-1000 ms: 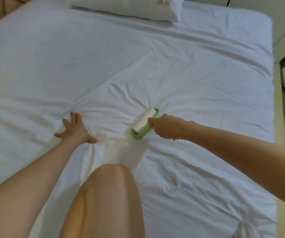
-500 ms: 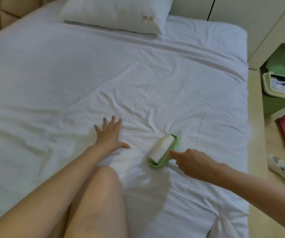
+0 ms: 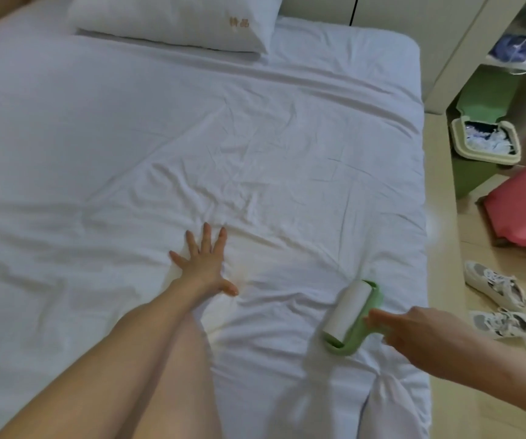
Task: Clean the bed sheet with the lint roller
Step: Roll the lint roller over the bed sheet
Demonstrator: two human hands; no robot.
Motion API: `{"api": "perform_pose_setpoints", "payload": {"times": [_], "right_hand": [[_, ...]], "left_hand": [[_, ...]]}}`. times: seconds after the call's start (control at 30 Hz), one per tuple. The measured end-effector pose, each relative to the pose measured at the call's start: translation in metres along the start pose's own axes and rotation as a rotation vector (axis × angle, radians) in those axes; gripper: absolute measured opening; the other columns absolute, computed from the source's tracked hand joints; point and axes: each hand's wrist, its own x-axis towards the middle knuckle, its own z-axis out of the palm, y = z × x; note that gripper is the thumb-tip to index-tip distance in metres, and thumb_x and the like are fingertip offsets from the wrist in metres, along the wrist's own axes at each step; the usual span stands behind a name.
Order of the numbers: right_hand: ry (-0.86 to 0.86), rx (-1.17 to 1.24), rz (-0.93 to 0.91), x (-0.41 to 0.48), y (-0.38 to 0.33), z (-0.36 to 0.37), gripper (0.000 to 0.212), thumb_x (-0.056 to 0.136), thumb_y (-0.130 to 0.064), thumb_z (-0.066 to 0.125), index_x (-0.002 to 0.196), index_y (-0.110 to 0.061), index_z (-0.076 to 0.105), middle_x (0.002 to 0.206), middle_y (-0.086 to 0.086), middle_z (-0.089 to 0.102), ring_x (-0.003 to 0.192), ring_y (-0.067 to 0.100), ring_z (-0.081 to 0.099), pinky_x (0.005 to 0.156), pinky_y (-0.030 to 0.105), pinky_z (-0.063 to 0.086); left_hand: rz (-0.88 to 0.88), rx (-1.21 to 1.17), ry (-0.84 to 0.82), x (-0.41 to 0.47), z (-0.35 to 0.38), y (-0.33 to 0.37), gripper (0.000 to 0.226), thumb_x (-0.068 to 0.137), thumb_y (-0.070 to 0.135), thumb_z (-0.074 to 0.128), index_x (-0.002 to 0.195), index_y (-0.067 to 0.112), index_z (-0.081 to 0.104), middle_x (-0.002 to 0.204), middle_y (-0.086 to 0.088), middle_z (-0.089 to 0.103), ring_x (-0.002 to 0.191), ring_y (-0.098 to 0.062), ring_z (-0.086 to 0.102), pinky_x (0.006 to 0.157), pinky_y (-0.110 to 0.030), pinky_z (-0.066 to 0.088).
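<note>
- Right hand (image 3: 413, 337) gripping the one green roller (image 3: 351, 315) by its handle; roller lying on sheet (image 3: 97, 153), near right edge.
- Left hand (image 3: 204, 264) pressing sheet, fingers spread flat.
- Two sneakers (image 3: 495, 289) lying on floor.
- One pillow (image 3: 173, 20) lying farthest; gold lettering unreadable.

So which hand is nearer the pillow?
Left. The left hand presses the bed sheet mid-bed below the pillow; the right hand is farther away, holding the lint roller.
</note>
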Motion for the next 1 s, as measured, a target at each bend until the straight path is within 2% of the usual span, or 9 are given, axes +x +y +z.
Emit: {"api": "perform_pose_setpoints", "payload": {"times": [0.1,0.23,0.33,0.4,0.43,0.5,0.7,0.87,1.0], "right_hand": [[0.024,0.024,0.078,-0.015,0.001,-0.006,0.032,0.1,-0.045,0.031,0.131,-0.053,0.026,0.076,-0.009,0.049,0.053,0.003,0.038,0.043,0.019,0.03],[0.029,0.021,0.158,-0.012,-0.012,0.003,0.035,0.101,-0.042,0.03,0.135,-0.047,0.025,0.067,-0.008,0.034,0.052,0.002,0.032,0.043,0.018,0.025],[0.086,0.059,0.151,0.013,-0.021,0.001,0.039,0.101,-0.035,0.031,0.139,-0.042,0.024,0.066,-0.008,0.034,0.06,0.014,0.042,0.053,0.024,0.033],[0.126,0.078,0.124,0.041,-0.028,-0.01,0.039,0.1,-0.03,0.033,0.139,-0.035,0.027,0.078,-0.001,0.049,0.074,0.024,0.052,0.062,0.028,0.034],[0.148,0.09,0.112,0.058,-0.032,-0.016,0.039,0.1,-0.028,0.034,0.139,-0.032,0.029,0.091,0.006,0.057,0.084,0.029,0.057,0.064,0.028,0.033],[0.199,0.123,0.095,0.094,-0.042,-0.029,0.042,0.098,-0.022,0.036,0.139,-0.028,0.031,0.109,0.014,0.059,0.097,0.033,0.058,0.067,0.029,0.032],[0.285,0.191,0.008,0.172,-0.073,-0.065,0.047,0.094,-0.013,0.038,0.141,-0.02,0.031,0.112,0.018,0.057,0.099,0.035,0.056,0.07,0.031,0.034],[0.255,0.187,-0.002,0.132,-0.049,-0.037,0.045,0.097,-0.021,0.038,0.142,-0.026,0.03,0.109,0.019,0.059,0.096,0.035,0.059,0.069,0.032,0.037],[0.213,0.175,0.033,0.071,-0.017,0.005,0.046,0.098,-0.028,0.037,0.143,-0.034,0.028,0.094,0.016,0.06,0.086,0.034,0.061,0.064,0.031,0.037]], "left_hand": [[-0.009,-0.012,0.034,0.002,0.001,0.002,0.138,0.065,0.049,0.083,0.147,0.031,-0.027,0.152,-0.004,-0.039,0.139,-0.042,-0.03,0.105,-0.076,0.001],[-0.006,-0.019,0.043,0.003,0.002,0.002,0.14,0.063,0.048,0.084,0.148,0.031,-0.026,0.153,-0.004,-0.038,0.14,-0.041,-0.03,0.105,-0.076,0.001],[-0.017,-0.008,0.04,0.005,0.001,0.003,0.141,0.061,0.048,0.085,0.148,0.031,-0.026,0.152,-0.004,-0.038,0.14,-0.041,-0.03,0.105,-0.076,0.001],[-0.02,0.0,0.041,0.006,0.001,0.003,0.142,0.061,0.049,0.085,0.148,0.03,-0.026,0.152,-0.004,-0.038,0.14,-0.041,-0.03,0.104,-0.076,0.002],[-0.021,0.004,0.038,0.005,0.001,0.003,0.143,0.06,0.049,0.085,0.148,0.03,-0.026,0.153,-0.005,-0.038,0.14,-0.041,-0.029,0.104,-0.076,0.002],[-0.02,0.016,0.041,0.005,0.002,0.002,0.143,0.06,0.05,0.084,0.148,0.03,-0.026,0.153,-0.005,-0.038,0.141,-0.041,-0.028,0.105,-0.076,0.004],[-0.041,0.013,0.033,0.007,0.0,0.0,0.143,0.059,0.055,0.084,0.149,0.029,-0.024,0.154,-0.001,-0.036,0.143,-0.037,-0.026,0.105,-0.075,0.008],[-0.037,0.035,0.025,0.005,0.0,-0.002,0.14,0.063,0.056,0.081,0.148,0.028,-0.027,0.153,-0.001,-0.038,0.142,-0.037,-0.027,0.106,-0.075,0.01],[-0.01,0.038,-0.011,0.007,0.0,-0.004,0.141,0.064,0.059,0.079,0.146,0.025,-0.03,0.149,-0.002,-0.044,0.138,-0.039,-0.034,0.103,-0.077,0.002]]}}
